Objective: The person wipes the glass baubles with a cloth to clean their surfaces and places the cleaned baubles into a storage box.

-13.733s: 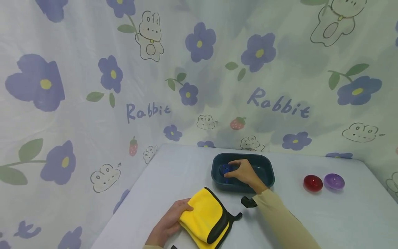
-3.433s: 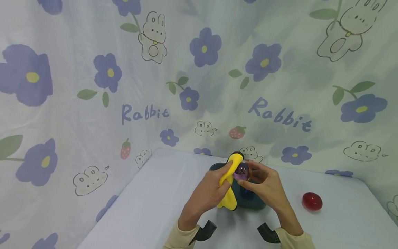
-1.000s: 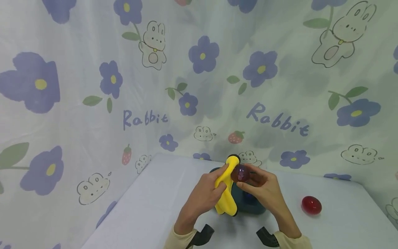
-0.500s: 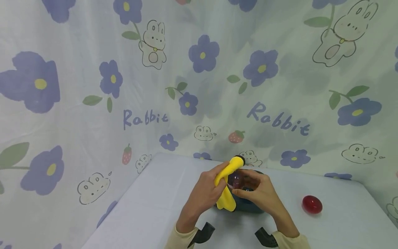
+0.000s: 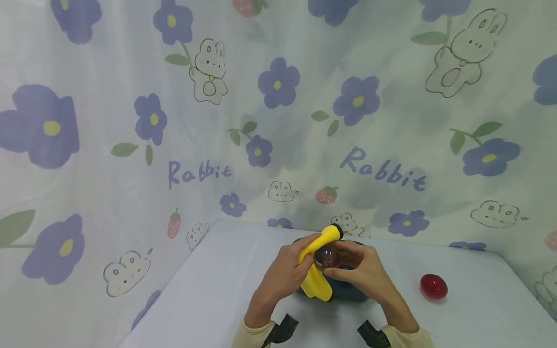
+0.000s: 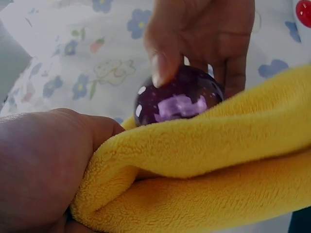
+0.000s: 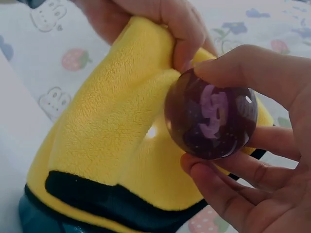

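Hands meet in the lower middle of the head view, above the pale bench [image 5: 217,290]. The left hand [image 5: 285,278] has its fingers curled tight round a yellow cloth [image 5: 316,285]. The right hand [image 5: 363,270] pinches a shiny purple ball [image 5: 326,257] between thumb and fingers. Behind them sits a dark blue tub [image 5: 348,292], mostly hidden. A red ball [image 5: 433,286] lies well apart at the lower right of the frame.

From the left wrist view, the purple ball [image 6: 177,99] sits in the upper middle, touching the top fold of the yellow cloth [image 6: 209,170]. The right hand [image 6: 204,34] comes down from the top of the frame.

From the right wrist view, the purple ball [image 7: 211,114] is at the middle right, and the yellow cloth [image 7: 112,126] fills the left behind it.

To rub it well, I think the right hand should turn the ball bit by bit and hold it firmly, since it looks slippery, while the cloth presses on each side.

Compared with half a second ago, the hands have dropped a little lower in the head view. Much earlier there was a purple ball beside the red one on the bench; none lies there now.
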Demonstrator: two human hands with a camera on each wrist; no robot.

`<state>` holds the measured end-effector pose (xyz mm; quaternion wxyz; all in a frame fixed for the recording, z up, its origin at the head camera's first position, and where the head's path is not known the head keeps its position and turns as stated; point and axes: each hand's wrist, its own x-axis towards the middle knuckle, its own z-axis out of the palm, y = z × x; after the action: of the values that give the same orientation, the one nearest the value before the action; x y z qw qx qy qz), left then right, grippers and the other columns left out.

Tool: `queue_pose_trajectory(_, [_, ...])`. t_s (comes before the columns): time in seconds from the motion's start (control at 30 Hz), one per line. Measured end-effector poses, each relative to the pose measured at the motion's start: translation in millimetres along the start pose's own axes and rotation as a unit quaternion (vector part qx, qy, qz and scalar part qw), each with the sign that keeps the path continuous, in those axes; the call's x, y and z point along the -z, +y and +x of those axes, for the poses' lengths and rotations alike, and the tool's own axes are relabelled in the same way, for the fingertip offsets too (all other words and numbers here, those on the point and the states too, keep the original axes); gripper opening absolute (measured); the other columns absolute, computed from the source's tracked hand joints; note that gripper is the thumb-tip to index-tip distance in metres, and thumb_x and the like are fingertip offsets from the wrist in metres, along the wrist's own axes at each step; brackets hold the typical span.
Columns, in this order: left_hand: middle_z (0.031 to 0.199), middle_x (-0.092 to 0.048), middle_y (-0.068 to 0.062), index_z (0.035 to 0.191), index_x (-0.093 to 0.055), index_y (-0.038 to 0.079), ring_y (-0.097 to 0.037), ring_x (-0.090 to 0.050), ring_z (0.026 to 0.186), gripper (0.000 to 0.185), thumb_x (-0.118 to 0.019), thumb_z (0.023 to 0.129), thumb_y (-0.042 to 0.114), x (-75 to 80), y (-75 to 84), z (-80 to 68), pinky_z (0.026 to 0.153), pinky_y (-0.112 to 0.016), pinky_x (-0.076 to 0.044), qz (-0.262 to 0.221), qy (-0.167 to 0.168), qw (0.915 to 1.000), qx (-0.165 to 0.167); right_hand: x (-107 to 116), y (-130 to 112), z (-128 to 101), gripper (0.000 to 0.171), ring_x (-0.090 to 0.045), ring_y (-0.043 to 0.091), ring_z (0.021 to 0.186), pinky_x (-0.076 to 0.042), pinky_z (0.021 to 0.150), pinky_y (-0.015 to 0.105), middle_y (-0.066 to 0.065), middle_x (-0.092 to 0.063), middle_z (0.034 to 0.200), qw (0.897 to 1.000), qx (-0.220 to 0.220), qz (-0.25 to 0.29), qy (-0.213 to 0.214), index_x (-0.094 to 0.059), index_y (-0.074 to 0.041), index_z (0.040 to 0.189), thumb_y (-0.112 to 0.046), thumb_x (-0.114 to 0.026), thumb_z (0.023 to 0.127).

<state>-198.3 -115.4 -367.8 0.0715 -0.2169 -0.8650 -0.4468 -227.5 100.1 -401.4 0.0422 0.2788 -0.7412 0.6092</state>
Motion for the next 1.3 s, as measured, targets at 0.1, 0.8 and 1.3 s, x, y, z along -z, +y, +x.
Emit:
queue_pose_trajectory(0.1, [0.127, -0.069, -0.007, 0.152, -0.052, 0.013, -0.007, -0.059, 0.077, 0.052, -0.047, 0.1, 0.01, 0.8, -2.5, 0.1, 0.073, -0.021, -0.053, -0.007, -0.008, 0.9999, 0.001, -0.3, -0.4, 0.6, 0.052, -0.073, 0.012, 0.096, -0.06, 0.088, 0.026, 0.019, -0.071, 0.124, 1.0, 0.002, 0.007, 0.005, -0.068, -0.003, 0.132, -0.008, -0.083, 0.082])
queue_pose_trajectory(0.8, [0.108, -0.068, -0.008, 0.155, -0.047, 0.009, -0.006, -0.06, 0.074, 0.058, -0.048, 0.097, 0.012, 0.5, -2.3, 2.0, 0.068, -0.021, -0.054, -0.033, -0.038, 0.9987, 0.006, 5.3, -4.7, 1.8, 0.059, -0.071, 0.006, 0.111, -0.058, 0.092, 0.021, -0.004, -0.069, 0.131, 0.994, -0.026, 0.051, 0.097, -0.063, -0.004, 0.139, -0.005, -0.082, 0.084])
queue_pose_trajectory(1.3, [0.11, -0.069, -0.01, 0.155, -0.047, 0.008, -0.008, -0.06, 0.079, 0.056, -0.05, 0.099, 0.011, -5.8, 4.5, -0.7, 0.074, -0.019, -0.054, -0.027, 0.009, 0.9995, 0.015, 7.0, -5.3, 0.1, 0.062, -0.073, 0.004, 0.099, -0.059, 0.087, 0.02, 0.022, -0.068, 0.13, 0.991, -0.063, 0.001, 0.114, -0.062, -0.002, 0.14, -0.013, -0.084, 0.084])
